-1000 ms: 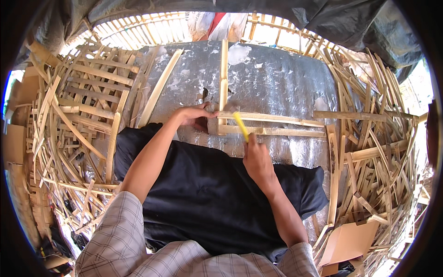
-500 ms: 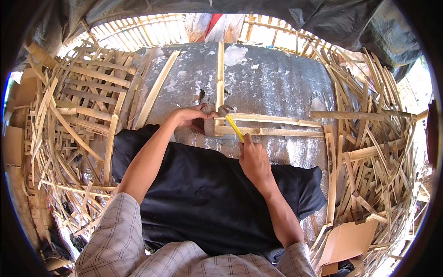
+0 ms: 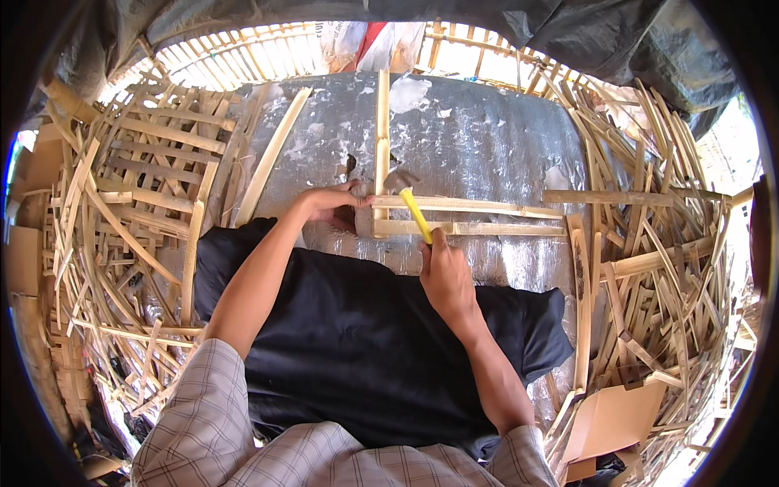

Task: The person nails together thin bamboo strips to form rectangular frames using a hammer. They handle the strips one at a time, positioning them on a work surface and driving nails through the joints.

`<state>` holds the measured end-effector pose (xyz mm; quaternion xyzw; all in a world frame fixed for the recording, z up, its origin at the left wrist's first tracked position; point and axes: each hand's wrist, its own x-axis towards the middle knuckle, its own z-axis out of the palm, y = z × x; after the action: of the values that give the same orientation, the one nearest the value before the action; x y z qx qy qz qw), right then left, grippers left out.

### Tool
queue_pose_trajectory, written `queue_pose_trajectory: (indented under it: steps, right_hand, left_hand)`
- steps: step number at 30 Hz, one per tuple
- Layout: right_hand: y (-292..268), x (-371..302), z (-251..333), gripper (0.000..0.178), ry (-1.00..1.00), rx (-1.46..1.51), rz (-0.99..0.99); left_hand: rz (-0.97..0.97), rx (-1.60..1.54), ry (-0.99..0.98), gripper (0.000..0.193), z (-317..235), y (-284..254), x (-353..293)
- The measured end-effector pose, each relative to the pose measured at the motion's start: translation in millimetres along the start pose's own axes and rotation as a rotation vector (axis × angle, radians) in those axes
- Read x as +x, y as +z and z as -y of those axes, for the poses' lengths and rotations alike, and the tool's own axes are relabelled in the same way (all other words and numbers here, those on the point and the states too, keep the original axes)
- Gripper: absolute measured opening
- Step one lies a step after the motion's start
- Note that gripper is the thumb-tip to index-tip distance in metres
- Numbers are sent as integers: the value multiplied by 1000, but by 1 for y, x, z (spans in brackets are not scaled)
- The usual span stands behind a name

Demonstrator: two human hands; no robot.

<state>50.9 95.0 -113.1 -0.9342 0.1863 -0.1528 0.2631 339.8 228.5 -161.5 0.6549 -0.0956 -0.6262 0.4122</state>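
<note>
My right hand grips a claw hammer by its yellow handle. The metal hammer head is above the corner where bamboo strips meet. My left hand is at that corner, thumb and fingertips pinched together against the strip ends; whatever sits between them is too small to make out. One bamboo strip runs away from me, while an upper cross strip and a lower cross strip extend rightward from it. Under my left fingers a small block partly shows.
A worn silvery sheet covers the work surface, with a loose bamboo strip on its left. Black cloth lies across my lap. Bamboo lattice panels stack at left, heaped bamboo strips at right, near a cardboard piece.
The hammer head has risen slightly away from the strip corner, its handle tilting with it. My left hand keeps its pinch at the same corner.
</note>
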Motion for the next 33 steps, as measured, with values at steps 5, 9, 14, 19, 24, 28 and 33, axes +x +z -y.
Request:
queue_pose_trajectory:
  steps: [5,9,14,19,24,28,33]
  right_hand:
    - [10,-2,-1,25,78,-90,95]
    - [11,-1,-2,25,-10,6,98]
    - [4,-4,5,27,63,-7,34]
    - [11,0,-8,26,87,43,60]
    - [12,9,-44,23,123,333,-7]
    - [8,18,-59,25,207,455,-75]
    - [7,24,-70,26,264,471,-133]
  left_hand:
    - [-7,37,9,124,-5,4,5]
    - [-22,21,-2,125,-5,-1,2]
    - [11,46,19,125,-6,2,3]
    - [-21,142,30,127,0,-4,5]
    - [-269,648,67,101,-29,0,-12]
    - [-370,1093,557,84,-53,21,-44]
    - [-235,1353,874,87,-32,79,-42]
